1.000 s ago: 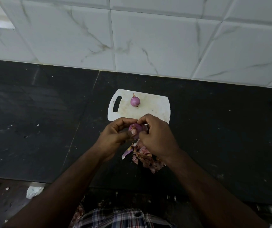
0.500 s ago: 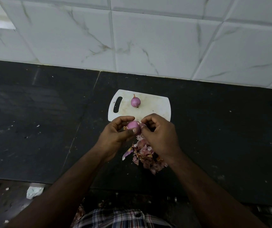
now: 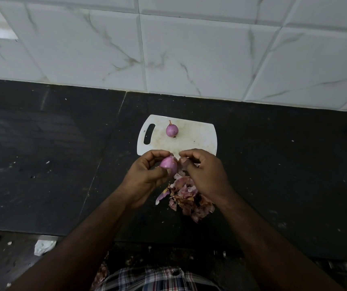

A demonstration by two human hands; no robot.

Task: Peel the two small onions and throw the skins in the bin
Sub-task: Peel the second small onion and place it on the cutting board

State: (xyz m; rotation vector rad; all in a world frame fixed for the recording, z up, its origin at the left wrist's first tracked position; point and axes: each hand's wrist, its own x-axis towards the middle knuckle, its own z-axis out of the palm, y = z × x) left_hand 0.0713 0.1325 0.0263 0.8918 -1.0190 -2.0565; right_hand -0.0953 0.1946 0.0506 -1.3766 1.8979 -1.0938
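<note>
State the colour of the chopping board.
White, with faint stains; the chopping board shows plainly in the head view.

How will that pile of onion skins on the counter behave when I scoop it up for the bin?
The onion skins look thin, curled and loosely heaped, so they are probably very light and floppy. Being separate flakes on the dark counter, some will likely slip out or scatter; gathering with both hands may help.

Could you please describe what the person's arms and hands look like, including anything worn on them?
Both forearms are bare, with no sleeves in view. The left hand and right hand wear no gloves, and no rings, watch or bracelets show. At the bottom edge, a plaid shirt in dark, white and red checks is visible.
</note>
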